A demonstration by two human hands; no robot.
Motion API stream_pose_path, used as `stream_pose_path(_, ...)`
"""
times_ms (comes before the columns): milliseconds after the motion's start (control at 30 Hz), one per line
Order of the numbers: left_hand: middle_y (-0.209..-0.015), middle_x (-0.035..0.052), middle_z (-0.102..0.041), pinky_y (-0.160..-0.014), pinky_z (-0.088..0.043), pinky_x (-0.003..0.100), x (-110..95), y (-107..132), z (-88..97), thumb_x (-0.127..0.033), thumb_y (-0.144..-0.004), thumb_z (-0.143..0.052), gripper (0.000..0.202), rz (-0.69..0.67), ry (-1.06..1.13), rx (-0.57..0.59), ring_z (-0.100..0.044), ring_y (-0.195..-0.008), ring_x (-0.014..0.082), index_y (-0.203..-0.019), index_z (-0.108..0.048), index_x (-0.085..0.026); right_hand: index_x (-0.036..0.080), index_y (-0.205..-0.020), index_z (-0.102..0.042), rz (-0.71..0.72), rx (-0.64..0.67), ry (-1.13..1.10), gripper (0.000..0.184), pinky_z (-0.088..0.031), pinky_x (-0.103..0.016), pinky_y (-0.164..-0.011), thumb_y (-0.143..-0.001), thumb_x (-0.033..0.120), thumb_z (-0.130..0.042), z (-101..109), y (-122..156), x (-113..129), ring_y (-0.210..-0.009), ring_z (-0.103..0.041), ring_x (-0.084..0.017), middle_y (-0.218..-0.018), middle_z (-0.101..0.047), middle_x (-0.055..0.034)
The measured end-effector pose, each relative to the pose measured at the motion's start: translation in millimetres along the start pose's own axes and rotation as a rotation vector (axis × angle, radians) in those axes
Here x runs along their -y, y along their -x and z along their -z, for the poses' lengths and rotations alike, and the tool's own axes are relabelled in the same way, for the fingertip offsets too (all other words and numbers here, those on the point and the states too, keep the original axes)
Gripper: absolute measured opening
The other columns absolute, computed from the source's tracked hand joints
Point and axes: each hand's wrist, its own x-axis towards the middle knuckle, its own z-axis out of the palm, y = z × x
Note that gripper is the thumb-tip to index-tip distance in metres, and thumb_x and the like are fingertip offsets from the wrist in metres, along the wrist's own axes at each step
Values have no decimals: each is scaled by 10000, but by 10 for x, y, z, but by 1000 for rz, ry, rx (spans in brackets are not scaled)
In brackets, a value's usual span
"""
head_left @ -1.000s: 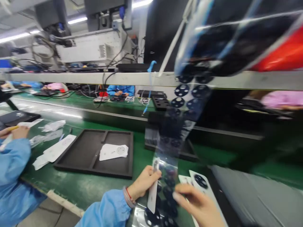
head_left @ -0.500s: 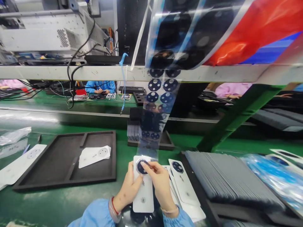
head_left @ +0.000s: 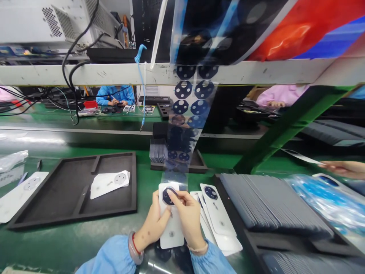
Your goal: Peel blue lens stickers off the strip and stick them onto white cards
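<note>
My left hand (head_left: 154,220) is closed on the edge of a white phone back cover (head_left: 172,236), held nearly upright in front of me. Against its top, my right hand (head_left: 189,215) presses a dark round camera sticker (head_left: 165,196) with thumb and fingers pinched together; the fingertips cover part of it. Behind the cover hangs a clear film strip (head_left: 182,106) carrying rows of dark perforated stickers. Just right of my right hand, several white covers (head_left: 219,217) lie overlapped, the top one with a dark camera ring.
A black divided tray (head_left: 51,194) on the left holds white covers (head_left: 110,184). To the right stands a black tray with a row of grey sheets (head_left: 270,201). Another person's hand (head_left: 346,168) holds a white cover at far right. A white shelf beam (head_left: 114,74) crosses above.
Another person's hand with a white cover has come in at the far right. The view has tilted slightly downward. My hands keep nearly the same hold on the cover.
</note>
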Motion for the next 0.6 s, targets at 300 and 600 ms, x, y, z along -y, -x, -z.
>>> stream_pose_path(300, -1293, 113, -537, -1050, -402, 403, -25, 5, 8, -237, -890, -512, 424, 17, -21, 6, -538, -1201, 240, -1283, -356, -203, 177, -731, -724, -21, 4, 12, 325, -436, -297, -637, -670, 488, -796, 4, 23, 23, -655, -559, -166, -689, -665, -16)
stream_pose_path(600, -1306, 145, -524, -1057, -398, 408, 21, 2, -7, -230, -913, -469, 423, -11, -85, 19, -535, -1220, 240, -1300, -306, -181, 177, -743, -721, 42, -43, 115, 333, -417, -289, -614, -699, 504, -763, -21, 52, -11, -637, -522, -161, -669, -622, -9)
